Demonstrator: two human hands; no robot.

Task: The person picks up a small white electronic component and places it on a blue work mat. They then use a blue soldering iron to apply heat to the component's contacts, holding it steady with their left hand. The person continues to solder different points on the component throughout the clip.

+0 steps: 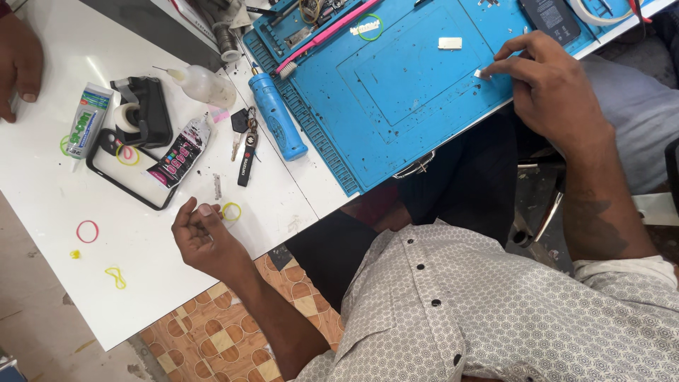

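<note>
A small, flat, pale white piece (pixel 483 73) lay on the blue work mat (pixel 396 99), close to the mat's near edge at its right end, pinched at the fingertips of the right hand (pixel 555 88). A yellow rubber band (pixel 231 211), a thin round loop, lay flat on the white tabletop (pixel 141 297) near its front edge, just beside the fingertips of the loosely curled left hand (pixel 201 240).
</note>
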